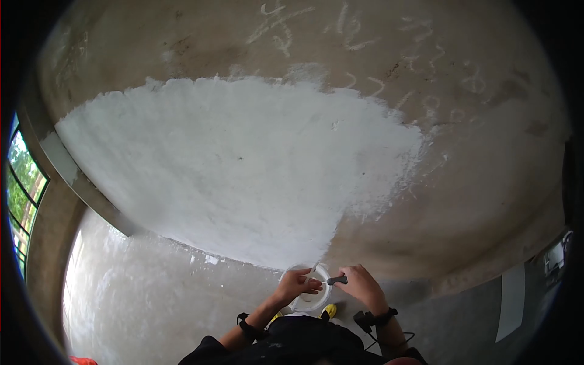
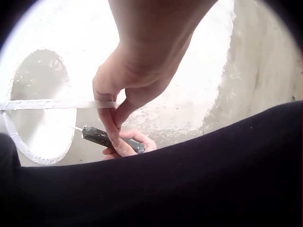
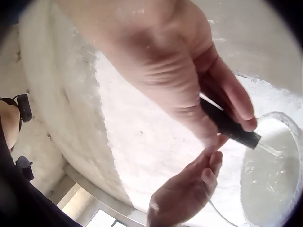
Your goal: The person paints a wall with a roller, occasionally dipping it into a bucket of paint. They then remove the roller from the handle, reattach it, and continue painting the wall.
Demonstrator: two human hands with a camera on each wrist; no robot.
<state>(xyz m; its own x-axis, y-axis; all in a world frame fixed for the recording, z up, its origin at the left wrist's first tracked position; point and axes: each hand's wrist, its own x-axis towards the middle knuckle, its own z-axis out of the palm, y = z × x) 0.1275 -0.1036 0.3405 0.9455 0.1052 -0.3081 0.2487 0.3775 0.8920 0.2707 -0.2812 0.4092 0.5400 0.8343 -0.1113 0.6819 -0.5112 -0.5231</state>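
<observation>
My left hand (image 1: 293, 287) is over a white bucket (image 1: 326, 299) by the wall. Its thumb and fingers pinch a thin, white-crusted strip (image 2: 52, 104) that runs across the bucket's mouth. My right hand (image 1: 363, 287) grips a tool by its dark handle (image 3: 232, 128), on the bucket's right side. A thin shaft (image 3: 271, 150) juts from that handle toward the bucket; its far end is unclear. Whitish wet material (image 3: 270, 182) shows inside the bucket. In the left wrist view, the left fingers overlap the dark handle.
A large white coated patch (image 1: 231, 164) covers much of the bare brownish wall (image 1: 474, 152), which carries chalk marks. The grey floor (image 1: 158, 286) has white spatters near the wall's foot. A window (image 1: 25, 182) is at far left, a pale panel (image 1: 512, 301) at right.
</observation>
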